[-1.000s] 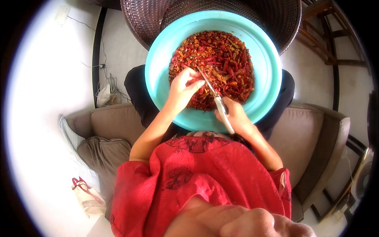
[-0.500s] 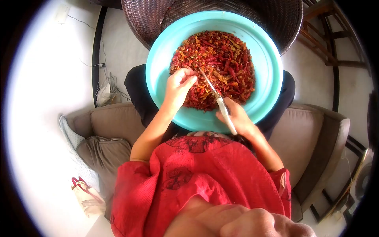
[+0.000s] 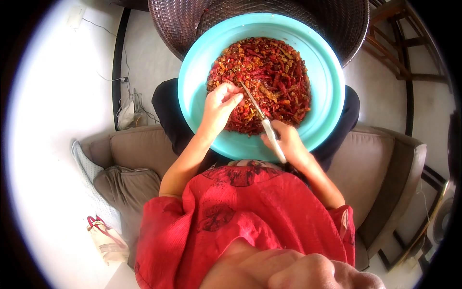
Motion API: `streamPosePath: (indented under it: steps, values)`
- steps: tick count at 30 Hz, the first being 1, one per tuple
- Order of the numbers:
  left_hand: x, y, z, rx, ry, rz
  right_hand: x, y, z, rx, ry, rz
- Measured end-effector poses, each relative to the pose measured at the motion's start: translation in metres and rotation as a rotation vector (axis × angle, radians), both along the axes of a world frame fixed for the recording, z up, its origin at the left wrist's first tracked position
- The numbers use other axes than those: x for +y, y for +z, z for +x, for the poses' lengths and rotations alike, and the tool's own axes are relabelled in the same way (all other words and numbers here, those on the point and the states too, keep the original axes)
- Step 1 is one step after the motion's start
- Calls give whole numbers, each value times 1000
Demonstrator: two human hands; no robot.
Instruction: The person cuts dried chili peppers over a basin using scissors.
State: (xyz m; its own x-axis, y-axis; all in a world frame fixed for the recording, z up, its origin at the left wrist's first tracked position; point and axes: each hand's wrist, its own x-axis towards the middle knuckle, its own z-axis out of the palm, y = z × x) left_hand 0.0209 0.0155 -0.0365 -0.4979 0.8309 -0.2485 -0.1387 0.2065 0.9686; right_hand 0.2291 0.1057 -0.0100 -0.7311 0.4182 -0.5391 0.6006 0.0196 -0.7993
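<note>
A turquoise plastic basin rests across my lap, with a thick layer of dried red chilies, some whole and some in small pieces. Over its left part, my left hand is closed in a pinch on what looks like a dried chili, mostly hidden by the fingertips. My right hand grips a pair of scissors with pale handles. Their blades slant up and left over the chilies, tips close beside my left fingertips. The blades look nearly closed together.
Beyond the basin stands a dark brown woven wicker piece with a curved rim. A grey-brown sofa is beneath me. To the right is a wooden frame; cables and a tote bag lie at the left.
The scissors and my right hand have shifted slightly up and left, and the blades look closer together. My left hand has barely moved and stays pinched.
</note>
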Motion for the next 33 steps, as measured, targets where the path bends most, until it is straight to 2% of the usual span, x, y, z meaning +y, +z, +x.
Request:
streamPosePath:
  steps: [2, 5, 13, 15, 19, 21, 24, 26, 28, 31, 33]
  values:
    - [0, -1, 2, -74, 23, 35, 1, 0, 2, -23, 13, 132]
    - [0, -2, 1, -150, 16, 53, 2, -8, 4, 19, 47, 186]
    - [1, 3, 1, -196, -35, 84, 1, -4, -3, -23, 44, 146]
    - [1, 0, 1, -13, -65, 83, 2, -3, -4, -26, 44, 162]
    - [-3, -1, 3, 134, -71, 21, 1, -5, -4, -38, -10, 88]
    - [-6, 7, 7, 317, -55, -87, -2, -10, -3, -27, -24, 89]
    - [-7, 12, 11, 303, -27, -116, -5, -14, -2, 39, -78, 112]
    - [-7, 5, 7, 321, -19, -90, -4, -10, -3, 9, -126, -60]
    - [-5, 2, 4, 342, -10, -64, -5, -13, 0, 23, -114, -28]
    - [-3, 0, 0, 246, 8, -37, -5, -12, 0, 10, -64, 92]
    - [-2, -6, -2, 32, 32, 42, -4, -13, 1, -17, -29, 181]
